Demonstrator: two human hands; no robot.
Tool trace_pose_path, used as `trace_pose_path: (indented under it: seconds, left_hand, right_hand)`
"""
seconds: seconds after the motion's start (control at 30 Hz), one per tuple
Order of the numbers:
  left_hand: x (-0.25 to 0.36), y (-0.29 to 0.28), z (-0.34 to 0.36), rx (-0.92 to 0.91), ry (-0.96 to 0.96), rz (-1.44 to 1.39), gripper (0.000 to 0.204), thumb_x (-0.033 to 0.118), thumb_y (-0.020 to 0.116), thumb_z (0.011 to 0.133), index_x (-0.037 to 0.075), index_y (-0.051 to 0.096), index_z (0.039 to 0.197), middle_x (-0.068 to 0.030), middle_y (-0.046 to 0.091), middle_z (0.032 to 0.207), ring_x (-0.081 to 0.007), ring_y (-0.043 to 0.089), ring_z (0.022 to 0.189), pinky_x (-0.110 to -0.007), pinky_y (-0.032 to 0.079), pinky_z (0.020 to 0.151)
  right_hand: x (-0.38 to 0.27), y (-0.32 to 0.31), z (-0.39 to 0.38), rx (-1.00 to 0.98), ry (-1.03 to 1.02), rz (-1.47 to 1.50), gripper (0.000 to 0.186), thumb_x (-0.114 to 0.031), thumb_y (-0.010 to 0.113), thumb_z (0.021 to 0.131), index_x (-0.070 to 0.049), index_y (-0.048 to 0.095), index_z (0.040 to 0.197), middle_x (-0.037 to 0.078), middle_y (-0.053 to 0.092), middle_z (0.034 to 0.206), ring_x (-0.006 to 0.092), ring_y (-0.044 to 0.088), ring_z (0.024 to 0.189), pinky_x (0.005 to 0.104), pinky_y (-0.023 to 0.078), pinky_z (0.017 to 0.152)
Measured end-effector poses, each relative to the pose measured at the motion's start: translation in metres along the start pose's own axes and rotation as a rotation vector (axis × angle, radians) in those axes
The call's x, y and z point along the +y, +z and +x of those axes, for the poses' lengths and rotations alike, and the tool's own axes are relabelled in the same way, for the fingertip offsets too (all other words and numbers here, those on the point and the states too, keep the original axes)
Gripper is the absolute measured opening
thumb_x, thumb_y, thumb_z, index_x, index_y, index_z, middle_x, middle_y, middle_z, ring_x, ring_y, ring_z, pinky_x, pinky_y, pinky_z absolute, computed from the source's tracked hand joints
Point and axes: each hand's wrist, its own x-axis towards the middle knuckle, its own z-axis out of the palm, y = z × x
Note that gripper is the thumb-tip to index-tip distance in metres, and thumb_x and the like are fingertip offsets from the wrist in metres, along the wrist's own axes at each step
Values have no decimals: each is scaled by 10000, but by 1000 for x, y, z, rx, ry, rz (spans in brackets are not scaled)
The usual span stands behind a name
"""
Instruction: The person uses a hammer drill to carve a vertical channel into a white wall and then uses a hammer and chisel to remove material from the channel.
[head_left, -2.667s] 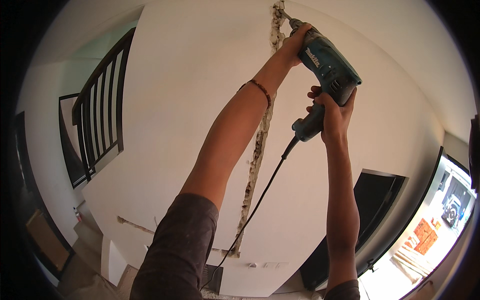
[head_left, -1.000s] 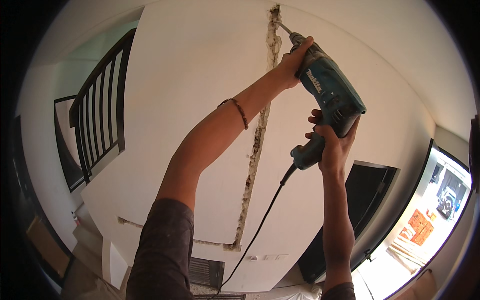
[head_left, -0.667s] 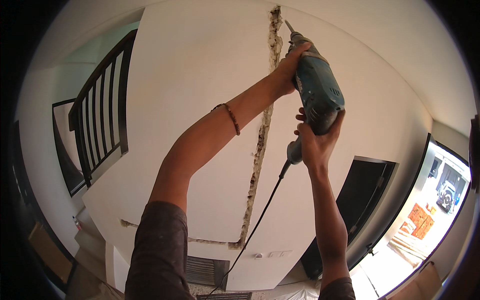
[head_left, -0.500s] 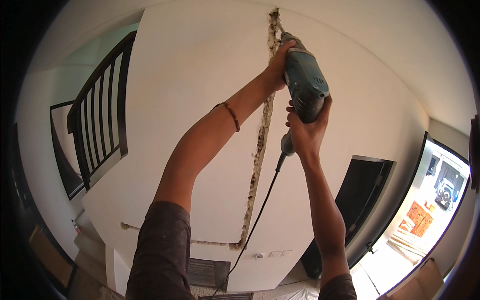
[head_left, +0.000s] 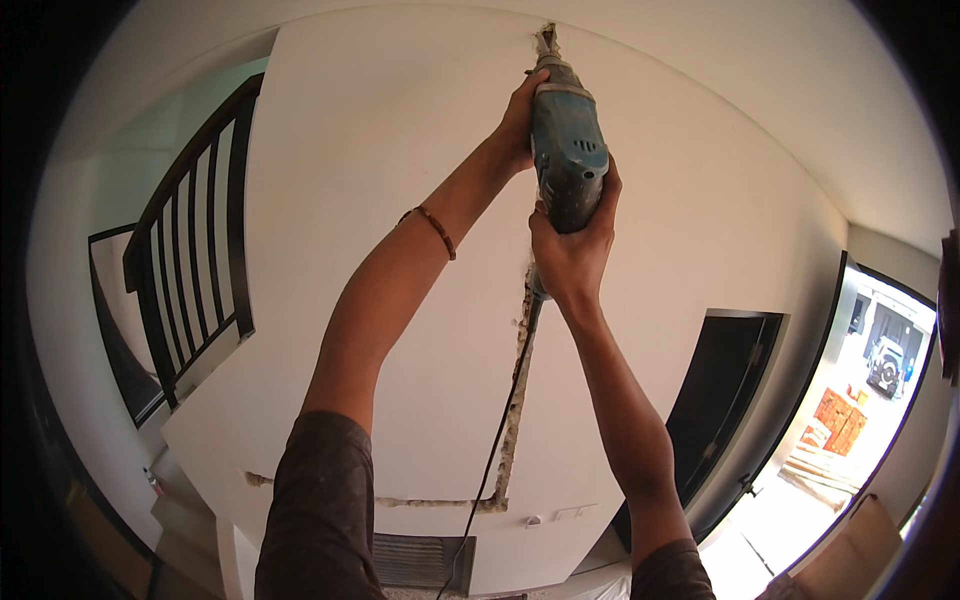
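Both my arms reach up toward the white wall with a teal and black rotary hammer drill (head_left: 572, 135). My left hand (head_left: 522, 120) grips its front part from the left side. Around the rear handle, my right hand (head_left: 580, 245) is closed. The tool points up at the top end of a rough channel (head_left: 514, 420) cut in the wall; its bit is hardly visible there. The drill's body hides much of the channel's upper stretch. A black power cord (head_left: 492, 450) hangs from the handle down along the channel.
Left is a staircase with a black railing (head_left: 190, 230). Lower right are a dark door (head_left: 725, 390) and an open doorway onto a bright yard with stacked bricks (head_left: 840, 420) and a parked vehicle (head_left: 885, 365). Switch boxes (head_left: 572, 512) sit low on the wall.
The drill and both hands have moved left, bringing the tool in line with the channel and over its upper part. Its cord now hangs closer to the channel.
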Motion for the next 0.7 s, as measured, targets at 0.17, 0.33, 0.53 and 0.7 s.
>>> trace_pose_path:
  seconds: [0.17, 0.33, 0.53, 0.7]
  left_hand:
    - [12, -6, 12, -17, 24, 30, 550, 533, 420, 935, 45, 594, 1119, -139, 671, 1012, -274, 655, 931, -423, 535, 864]
    - [20, -18, 35, -62, 15, -23, 537, 532, 430, 929, 57, 601, 1112, -132, 676, 1005, -273, 657, 915, -426, 532, 879]
    - [24, 8, 66, -1, -42, -117, 426, 474, 473, 920, 95, 637, 1027, -87, 684, 913, -255, 669, 831, -462, 559, 784]
    - [55, 50, 77, 273, 36, -300, 391, 424, 530, 887, 88, 574, 1080, -106, 669, 945, -315, 671, 871, -590, 530, 798]
  right_hand:
    - [2, 11, 9, -5, 29, 33, 870, 4, 560, 685, -114, 233, 1482, 246, 607, 1161, 400, 627, 1059, 450, 491, 911]
    - [7, 21, 24, 59, 22, 17, 841, -17, 597, 691, -91, 271, 1463, 230, 603, 1146, 361, 628, 1029, 440, 494, 900]
    - [21, -5, 57, 33, 22, 82, 626, -23, 661, 761, -49, 358, 1309, 147, 633, 910, 229, 677, 692, 350, 559, 650]
    - [-43, -31, 111, -159, 171, 97, 558, -78, 653, 748, -44, 424, 1256, 161, 604, 1000, 315, 683, 852, 430, 576, 787]
